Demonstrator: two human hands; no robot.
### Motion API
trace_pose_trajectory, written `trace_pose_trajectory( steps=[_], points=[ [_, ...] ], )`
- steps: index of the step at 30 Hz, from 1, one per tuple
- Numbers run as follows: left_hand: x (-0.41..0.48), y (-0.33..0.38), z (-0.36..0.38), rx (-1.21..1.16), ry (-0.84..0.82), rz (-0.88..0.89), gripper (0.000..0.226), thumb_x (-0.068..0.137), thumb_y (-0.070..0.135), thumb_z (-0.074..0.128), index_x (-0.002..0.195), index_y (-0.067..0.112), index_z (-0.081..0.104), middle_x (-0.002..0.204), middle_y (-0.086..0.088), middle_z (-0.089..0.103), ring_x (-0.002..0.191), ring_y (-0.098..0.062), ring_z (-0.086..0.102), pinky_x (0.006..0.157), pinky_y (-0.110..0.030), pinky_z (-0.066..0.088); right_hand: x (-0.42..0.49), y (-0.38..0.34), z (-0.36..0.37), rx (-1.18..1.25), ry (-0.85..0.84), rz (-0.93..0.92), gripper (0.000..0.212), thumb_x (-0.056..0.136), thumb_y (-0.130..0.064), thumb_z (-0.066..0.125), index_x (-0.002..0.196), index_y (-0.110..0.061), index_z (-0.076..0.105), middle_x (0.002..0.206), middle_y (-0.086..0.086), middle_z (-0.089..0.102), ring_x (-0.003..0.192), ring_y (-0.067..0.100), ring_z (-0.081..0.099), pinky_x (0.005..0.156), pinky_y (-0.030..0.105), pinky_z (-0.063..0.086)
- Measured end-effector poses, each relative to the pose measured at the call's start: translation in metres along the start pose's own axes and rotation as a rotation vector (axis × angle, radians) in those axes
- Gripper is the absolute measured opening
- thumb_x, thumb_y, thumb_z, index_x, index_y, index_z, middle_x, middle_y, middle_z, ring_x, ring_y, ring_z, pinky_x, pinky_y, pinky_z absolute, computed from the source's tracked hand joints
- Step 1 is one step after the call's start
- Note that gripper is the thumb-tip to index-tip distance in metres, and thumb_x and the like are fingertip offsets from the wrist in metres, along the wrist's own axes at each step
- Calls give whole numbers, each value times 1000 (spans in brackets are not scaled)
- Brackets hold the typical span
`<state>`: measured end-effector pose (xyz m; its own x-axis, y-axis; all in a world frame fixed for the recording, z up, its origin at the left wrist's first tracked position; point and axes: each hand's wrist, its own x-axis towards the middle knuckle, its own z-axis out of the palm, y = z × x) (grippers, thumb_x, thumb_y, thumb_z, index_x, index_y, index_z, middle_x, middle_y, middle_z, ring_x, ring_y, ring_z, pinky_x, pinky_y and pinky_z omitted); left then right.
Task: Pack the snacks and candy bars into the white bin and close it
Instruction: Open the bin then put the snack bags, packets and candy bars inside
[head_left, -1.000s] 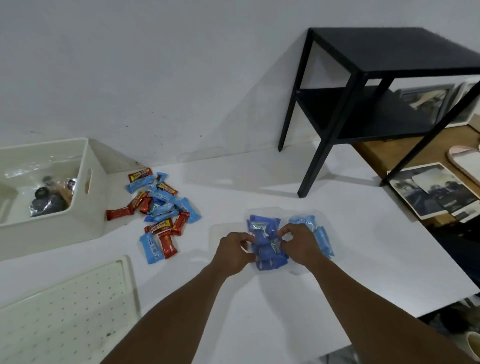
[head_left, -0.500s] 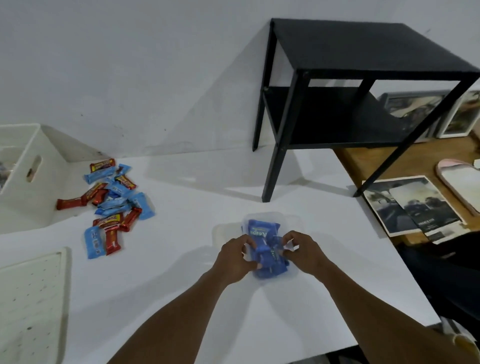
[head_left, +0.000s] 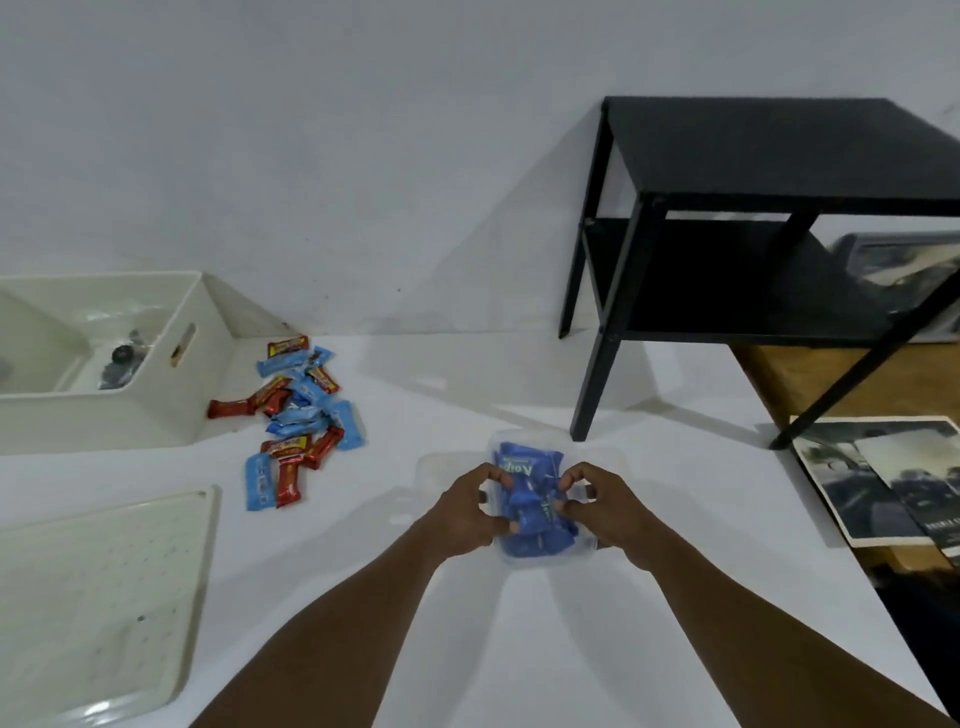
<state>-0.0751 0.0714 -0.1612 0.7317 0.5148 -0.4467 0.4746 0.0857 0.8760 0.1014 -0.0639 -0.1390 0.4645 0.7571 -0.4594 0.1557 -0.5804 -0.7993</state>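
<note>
A: What are the hands doing?

B: Both are close together at mid-desk. The left hand (head_left: 470, 512) and right hand (head_left: 605, 506) are clamped from either side on a clear tub (head_left: 524, 558) stuffed with blue packets (head_left: 530, 493), fingers curled in over the rim. It might be a soft pack rather than a stiff tub; the plastic is too faint to say.

A: Which way does it lie?

B: Its long axis runs away from the person, near edge to far edge of the desk (head_left: 519, 649), with the open side up. It rests on the desk or just above it.

A: And how far along is the packing?

B: Early, I'd judge. The white bin (head_left: 171, 410) sits well to the left against the wall, mouth up and handle slot facing right, with only a few dark things (head_left: 122, 358) inside. The candy bars (head_left: 301, 415) lie in a loose heap just beside its right corner, pointing every way, and the heap trails from the bin toward the near edge. None of them is in the bin.

A: The lid?

B: The lid (head_left: 104, 571) lies flat at the near left, apart from the bin. So the tub, the bars and the closing are all left to do.

A: Anything else?

B: A black side table (head_left: 779, 150) at the far right, and photo prints (head_left: 883, 483) below it.
</note>
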Motion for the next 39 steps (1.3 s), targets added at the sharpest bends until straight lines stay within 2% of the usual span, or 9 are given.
trace_pose_trajectory(
  steps=[10,14,18,23,26,31,35,37,39],
  points=[
    [-77,67,-200,-22,234,55,43,74,17,84,110,26,63,82,-19,61,68,-26,56,66,-38,52,39,-209,85,-70,-148,-279,13,86,-34,70,94,-32,59,99,14,68,79,24,62,62,37,53],
    [-122,79,-303,-34,359,74,47,67,20,86,109,28,67,89,-20,67,75,-29,60,78,-50,56,54,-303,156,-96,-178,-366,14,88,-35,68,97,-31,58,102,7,65,81,21,61,60,34,56],
    [-157,82,-417,-37,432,58,36,78,13,80,107,31,69,88,-11,67,69,-24,59,67,-34,55,74,-388,243,-67,-197,-398,14,90,-31,66,101,-27,57,112,11,63,82,23,60,63,38,57],
    [-180,51,-561,-31,476,30,36,79,12,77,107,34,69,100,-12,70,75,-21,64,66,-31,56,109,-474,365,-49,-233,-408,21,91,-31,66,107,-25,55,109,8,61,78,18,56,58,31,51],
    [-184,22,-629,-14,497,-21,37,83,9,74,111,33,68,100,-10,68,82,-19,63,68,-29,57,134,-504,437,-46,-231,-393,20,91,-29,65,109,-24,55,96,1,59,71,14,55,52,27,48],
    [-173,-32,-718,-37,457,-70,41,83,1,74,115,27,69,100,-21,64,92,-28,65,94,-47,54,182,-516,537,-17,-209,-372,18,89,-25,69,100,-28,56,100,0,62,76,11,57,56,23,44],
    [-143,-74,-761,-41,448,-83,42,85,-5,68,117,21,68,110,-21,67,94,-28,69,77,-35,61,226,-508,591,-12,-197,-296,21,85,-28,72,98,-31,57,110,5,63,92,19,64,75,38,58],
    [-124,-95,-775,5,460,-103,41,87,-6,65,115,23,68,108,-18,67,89,-24,68,66,-26,59,245,-504,611,-15,-183,-242,23,85,-27,73,101,-30,57,114,5,56,93,19,63,75,37,58],
    [-103,-118,-785,63,485,-126,39,88,-3,61,112,27,67,108,-17,68,93,-28,69,73,-34,62,259,-497,628,-10,-182,-199,25,88,-22,71,108,-22,56,101,-4,50,84,11,58,79,34,56]
  ],
)
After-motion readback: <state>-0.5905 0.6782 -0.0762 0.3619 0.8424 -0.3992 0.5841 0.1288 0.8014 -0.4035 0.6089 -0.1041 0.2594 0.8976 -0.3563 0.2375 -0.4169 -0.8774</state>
